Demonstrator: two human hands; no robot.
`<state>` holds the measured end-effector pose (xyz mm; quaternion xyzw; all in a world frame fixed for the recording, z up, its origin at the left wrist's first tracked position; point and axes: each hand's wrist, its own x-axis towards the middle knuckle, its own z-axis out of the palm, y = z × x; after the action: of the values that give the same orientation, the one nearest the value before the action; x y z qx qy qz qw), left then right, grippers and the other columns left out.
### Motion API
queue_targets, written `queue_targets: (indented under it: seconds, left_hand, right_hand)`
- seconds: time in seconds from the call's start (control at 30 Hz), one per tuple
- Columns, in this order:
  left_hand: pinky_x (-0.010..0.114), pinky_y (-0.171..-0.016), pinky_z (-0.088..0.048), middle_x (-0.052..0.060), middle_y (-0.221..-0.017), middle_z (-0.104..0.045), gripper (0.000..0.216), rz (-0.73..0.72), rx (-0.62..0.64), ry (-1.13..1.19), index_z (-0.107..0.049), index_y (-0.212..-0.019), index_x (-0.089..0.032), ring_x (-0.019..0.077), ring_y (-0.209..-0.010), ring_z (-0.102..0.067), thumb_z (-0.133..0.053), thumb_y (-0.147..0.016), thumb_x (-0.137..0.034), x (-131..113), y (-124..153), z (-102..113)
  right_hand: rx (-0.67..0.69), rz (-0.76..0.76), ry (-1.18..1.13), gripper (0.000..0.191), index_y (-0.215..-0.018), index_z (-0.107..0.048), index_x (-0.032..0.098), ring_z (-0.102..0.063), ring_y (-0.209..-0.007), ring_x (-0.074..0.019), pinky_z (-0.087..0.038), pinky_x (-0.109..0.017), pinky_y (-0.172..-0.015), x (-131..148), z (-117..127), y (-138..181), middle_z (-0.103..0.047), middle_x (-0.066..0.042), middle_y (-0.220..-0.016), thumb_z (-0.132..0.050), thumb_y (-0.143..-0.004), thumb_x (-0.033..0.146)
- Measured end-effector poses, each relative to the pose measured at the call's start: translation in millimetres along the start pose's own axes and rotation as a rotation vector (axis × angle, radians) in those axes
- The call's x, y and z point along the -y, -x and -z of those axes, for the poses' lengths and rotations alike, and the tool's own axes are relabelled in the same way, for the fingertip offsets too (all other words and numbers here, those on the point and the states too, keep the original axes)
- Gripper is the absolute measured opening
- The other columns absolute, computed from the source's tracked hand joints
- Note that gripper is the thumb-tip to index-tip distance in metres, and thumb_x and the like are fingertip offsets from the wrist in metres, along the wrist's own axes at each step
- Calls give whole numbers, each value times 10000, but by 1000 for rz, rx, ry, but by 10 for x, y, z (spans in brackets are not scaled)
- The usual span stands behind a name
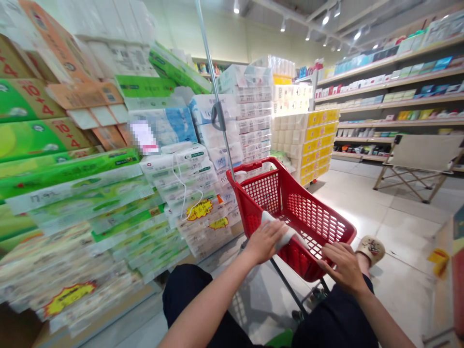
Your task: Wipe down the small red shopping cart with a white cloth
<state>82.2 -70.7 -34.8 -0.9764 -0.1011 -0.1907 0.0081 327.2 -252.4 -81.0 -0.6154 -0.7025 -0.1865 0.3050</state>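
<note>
A red plastic shopping cart (315,210) with a perforated basket stands right in front of me, between my knees. My left hand (266,239) presses a white cloth (288,237) against the basket's near long side, its fingers over the cloth. Part of the cloth drapes over the rim, and what lies under the palm is hidden. At the near right corner, my right hand (339,263) grips the basket's rim with curled fingers. A metal pole (210,53) with a grey clip rises from the cart's handle end. The basket holds nothing that I can see.
Stacked tissue packs (119,193) with yellow price tags line the left side. A phone-like screen (143,135), partly blurred, rests there with a white cable (183,183). Yellow-sided packs (319,145), a folding chair (422,152) and stocked shelves (391,99) stand beyond. A carton (449,261) is at right.
</note>
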Motion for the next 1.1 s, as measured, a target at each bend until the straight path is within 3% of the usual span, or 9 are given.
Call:
queue_targets:
  seconds: [0.13,0.23,0.37,0.5,0.6,0.73,0.93,1.0,1.1]
  left_hand:
    - [487,-1225,-116,51,-1588,-271,770,220,-21,-101,-255,-1494,-243,211,-1477,-208,-490,-775,-99,581,-85,203]
    - [487,-1228,-119,64,-1589,-268,787,324,-30,-113,-297,-1470,-220,216,-1482,-192,-495,-725,-61,736,-147,246]
    - [494,-1237,-100,109,-1592,-241,830,320,-70,-24,-284,-1474,-150,246,-1498,-126,-534,-685,-97,322,-133,69]
    - [498,-1238,-102,91,-1613,-184,918,128,-53,101,-181,-1526,-153,266,-1504,-77,-573,-697,-189,-399,1,-148]
    - [444,-1237,-129,66,-1616,-188,895,-41,-14,123,-143,-1544,-169,236,-1506,-80,-554,-751,-224,-634,69,-170]
    - [411,-1235,-118,14,-1609,-223,822,-155,45,32,-163,-1541,-259,175,-1491,-166,-517,-804,-180,-263,24,-28]
    - [462,-1220,-163,51,-1602,-244,820,259,-31,-85,-248,-1511,-230,203,-1480,-208,-498,-747,-68,711,-104,273]
    - [463,-1219,-173,55,-1605,-232,836,321,-38,-87,-249,-1508,-225,202,-1480,-206,-490,-727,-49,811,-109,303]
    - [461,-1228,-153,78,-1611,-205,856,342,-57,-51,-245,-1505,-184,215,-1484,-192,-504,-700,-54,609,-81,214]
  right_hand:
    - [-10,4,8,235,-778,-554,225,-532,-758,-189,-339,-361,-799,-5,-1,14,-643,-20,-794,-566,-895,428]
    - [-6,-3,11,235,-760,-546,229,-530,-745,-186,-339,-363,-801,23,-16,-6,-638,-14,-771,-571,-890,424]
    - [-55,-16,38,278,-719,-539,232,-525,-710,-177,-337,-360,-788,61,-40,-37,-627,-2,-725,-585,-879,454]
    - [-78,-20,42,303,-708,-556,232,-533,-706,-177,-338,-360,-784,70,-46,-42,-633,-4,-722,-571,-887,476]
    - [-66,-10,33,300,-711,-564,232,-527,-694,-172,-335,-355,-779,60,-40,-34,-619,0,-700,-575,-885,475]
    - [-50,-9,22,307,-695,-543,227,-517,-690,-168,-332,-353,-783,55,-33,-32,-601,4,-686,-582,-883,467]
    - [-42,-20,25,275,-713,-525,229,-516,-701,-172,-329,-359,-795,72,-42,-49,-607,4,-700,-575,-889,434]
    - [-49,-14,30,261,-728,-539,229,-522,-711,-171,-331,-358,-798,71,-61,-49,-622,1,-728,-583,-884,433]
    - [-61,-21,41,236,-758,-566,230,-538,-734,-176,-335,-362,-807,64,-94,-46,-646,-7,-774,-594,-879,431]
